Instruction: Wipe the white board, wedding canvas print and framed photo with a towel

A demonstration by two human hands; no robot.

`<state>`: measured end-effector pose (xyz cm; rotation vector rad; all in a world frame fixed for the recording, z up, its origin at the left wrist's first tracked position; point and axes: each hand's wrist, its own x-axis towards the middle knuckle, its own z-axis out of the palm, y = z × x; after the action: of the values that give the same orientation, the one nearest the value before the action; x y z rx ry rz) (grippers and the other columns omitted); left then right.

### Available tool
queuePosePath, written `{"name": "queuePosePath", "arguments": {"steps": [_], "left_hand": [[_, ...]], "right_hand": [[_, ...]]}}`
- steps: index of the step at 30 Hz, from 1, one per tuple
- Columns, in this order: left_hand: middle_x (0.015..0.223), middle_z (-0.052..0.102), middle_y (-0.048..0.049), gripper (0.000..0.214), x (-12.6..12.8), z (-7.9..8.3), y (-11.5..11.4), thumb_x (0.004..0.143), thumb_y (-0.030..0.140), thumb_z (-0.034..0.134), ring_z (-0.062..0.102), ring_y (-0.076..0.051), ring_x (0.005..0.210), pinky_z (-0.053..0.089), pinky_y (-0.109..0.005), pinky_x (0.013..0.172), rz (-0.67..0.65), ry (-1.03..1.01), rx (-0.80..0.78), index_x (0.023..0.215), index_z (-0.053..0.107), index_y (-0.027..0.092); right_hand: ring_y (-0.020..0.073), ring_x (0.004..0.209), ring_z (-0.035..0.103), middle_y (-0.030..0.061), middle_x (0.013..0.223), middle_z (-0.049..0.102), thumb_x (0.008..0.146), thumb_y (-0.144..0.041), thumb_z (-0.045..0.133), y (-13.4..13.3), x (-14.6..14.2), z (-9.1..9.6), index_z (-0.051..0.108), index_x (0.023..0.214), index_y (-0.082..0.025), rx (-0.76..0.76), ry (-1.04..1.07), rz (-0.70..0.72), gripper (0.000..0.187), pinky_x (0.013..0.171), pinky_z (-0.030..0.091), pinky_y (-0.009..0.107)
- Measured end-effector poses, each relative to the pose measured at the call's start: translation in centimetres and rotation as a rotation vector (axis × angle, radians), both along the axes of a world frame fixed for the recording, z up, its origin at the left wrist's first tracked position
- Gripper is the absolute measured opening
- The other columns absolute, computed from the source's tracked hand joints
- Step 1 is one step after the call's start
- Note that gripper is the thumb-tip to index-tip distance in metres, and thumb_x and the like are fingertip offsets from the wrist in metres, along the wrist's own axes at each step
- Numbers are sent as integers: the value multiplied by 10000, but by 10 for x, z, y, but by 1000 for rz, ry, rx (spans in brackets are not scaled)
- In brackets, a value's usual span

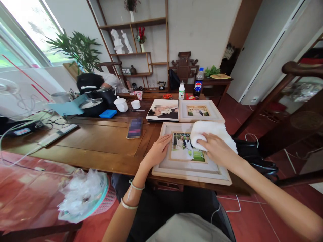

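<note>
A white picture frame (186, 171) with a wedding photo (183, 151) lies flat at the table's near right edge. My left hand (158, 149) rests on the frame's left side, fingers stretched out toward the photo. My right hand (214, 146) grips a fluffy white cloth (219, 129), pressed over the upper right of the frame and partly covering the photo's corner. Just beyond are a second white picture frame (217, 112) and a pale album (165, 114) with a couple on its cover.
A phone (134, 127) lies left of the frame on the wooden table (101, 141). Behind stand a white teapot (121, 104), a cup (135, 104), a small white bottle (181, 90) and a cola bottle (199, 82). A basket with plastic bags (101, 198) is on the lower left.
</note>
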<state>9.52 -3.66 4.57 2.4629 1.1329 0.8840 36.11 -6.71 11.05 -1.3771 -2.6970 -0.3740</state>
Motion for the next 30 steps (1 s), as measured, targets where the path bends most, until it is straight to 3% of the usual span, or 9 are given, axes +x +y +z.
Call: {"name": "queuePosePath", "arguments": {"steps": [4,9,13,17,22,26,30], "left_hand": [[1402,440,-59,490,0,-1,0,890,108,340,366,-188,1314,315,-439,1103,5,-1,-1,1366,391,210],[1400,441,-57,487,1,-1,0,892,109,334,366,-182,1316,305,-422,1110,2,-4,-4,1366,392,209],[1396,447,-69,471,0,1,0,895,122,344,368,-183,1316,307,-410,1109,0,-1,-13,1356,408,193],[1395,449,-58,465,0,2,0,903,129,338,373,-181,1313,308,-418,1108,-9,-3,-14,1355,410,210],[1396,446,-73,456,-1,2,0,904,132,339,371,-181,1314,304,-408,1111,-5,0,-21,1350,418,181],[1392,451,-74,458,-1,2,-1,902,134,341,369,-182,1314,308,-405,1111,1,5,-15,1352,416,178],[1391,454,-64,464,1,1,0,899,127,340,375,-187,1310,315,-420,1105,-1,-1,-5,1353,412,195]], "right_hand": [[213,793,596,75,866,620,585,31,425,-48,-11,24,626,936,-191,-224,-21,2,462,689,429,304],[217,771,579,36,799,602,563,1,423,-89,-22,40,604,992,-245,-355,63,82,526,670,418,308],[219,851,594,53,888,619,586,2,421,-70,-21,26,595,1019,-231,-300,83,79,522,742,447,340],[262,1193,461,130,1257,527,598,33,449,-16,-7,3,582,1082,-183,-67,70,35,546,987,341,432],[269,1271,380,137,1325,481,645,32,467,34,-4,-11,547,1138,-163,57,26,59,536,1045,269,474],[297,1225,431,168,1330,469,672,8,492,28,-17,-13,550,1136,-147,1,47,97,493,1006,326,480],[295,1184,470,170,1281,508,673,-10,492,-18,-26,1,568,1084,-165,-153,83,152,446,947,400,466]]}}
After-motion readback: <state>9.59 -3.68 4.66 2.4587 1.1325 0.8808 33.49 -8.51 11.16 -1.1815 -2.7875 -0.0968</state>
